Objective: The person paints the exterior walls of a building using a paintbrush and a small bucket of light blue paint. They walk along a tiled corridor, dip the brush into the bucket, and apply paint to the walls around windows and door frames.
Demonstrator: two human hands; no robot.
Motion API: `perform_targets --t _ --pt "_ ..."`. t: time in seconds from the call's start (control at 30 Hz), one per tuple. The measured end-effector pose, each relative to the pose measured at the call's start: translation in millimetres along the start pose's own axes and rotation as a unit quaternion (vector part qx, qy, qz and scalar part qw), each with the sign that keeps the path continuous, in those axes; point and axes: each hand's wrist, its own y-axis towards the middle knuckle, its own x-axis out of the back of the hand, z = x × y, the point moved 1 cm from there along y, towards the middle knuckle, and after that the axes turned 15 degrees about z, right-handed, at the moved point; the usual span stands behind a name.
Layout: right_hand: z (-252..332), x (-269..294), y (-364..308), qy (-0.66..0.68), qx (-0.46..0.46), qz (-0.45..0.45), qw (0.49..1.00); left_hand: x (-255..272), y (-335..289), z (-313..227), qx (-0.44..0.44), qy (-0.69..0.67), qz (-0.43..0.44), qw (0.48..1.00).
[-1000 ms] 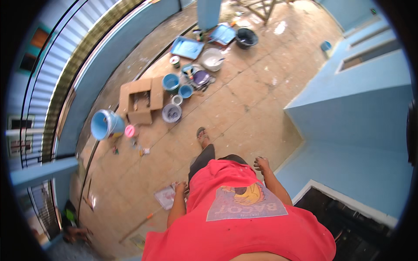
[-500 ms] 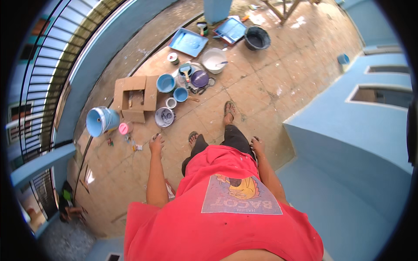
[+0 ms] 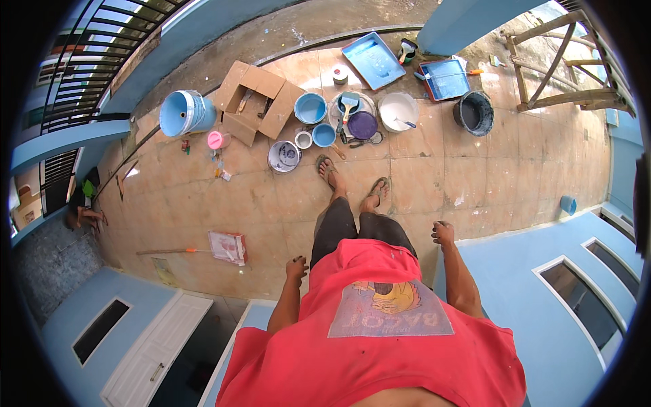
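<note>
Head view, left hand: hangs bare beside the hip, fingers loosely curled [image 3: 296, 268].
Head view, right hand: held out from the shorts, bare, fingers slightly bent and narrow [image 3: 443, 233].
Nearest the left hand: a red-edged tray [image 3: 228, 247], lying flat on the tiled floor [image 3: 420, 163], just apart from the fingers; its face is whitish with pinkish streaks, roughly rectangular.
Pole: a thin stick [image 3: 166, 252] with an orange end pointing at that tray.
Near the feet: a white bucket [image 3: 284, 156] with dark purple smears inside, beside a small blue pail [image 3: 324, 135]; a round purple surface [image 3: 362, 125] with a paint brush [image 3: 349, 104] beside it.
Farther out: a blue paint tray [image 3: 374, 60], a cardboard box [image 3: 281, 114] with open flaps, a dark bucket [image 3: 489, 112].
Writing: the red shirt [image 3: 380, 359] bears a printed panel [image 3: 391, 319] with a yellow cartoon figure and large pale letters, upside down here; marks on the containers are too small to read.
</note>
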Motion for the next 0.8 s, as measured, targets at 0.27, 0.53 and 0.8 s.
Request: perform_targets --t 0.27,0.53,0.8 --pt "184.4 -125.6 120.7 -0.149 0.1 0.056 0.982 -7.9 63.6 -56.3 0.047 0.098 -0.023 0.994" --pt "311.9 -271.7 334.4 -0.403 0.215 0.039 0.889 -145.4 259.1 -314.1 -0.294 0.316 0.031 0.902" --pt "345.2 -318.9 531.0 -0.302 0.077 0.105 0.944 -284.9 509.3 -421.4 -0.357 0.275 -0.099 0.887"
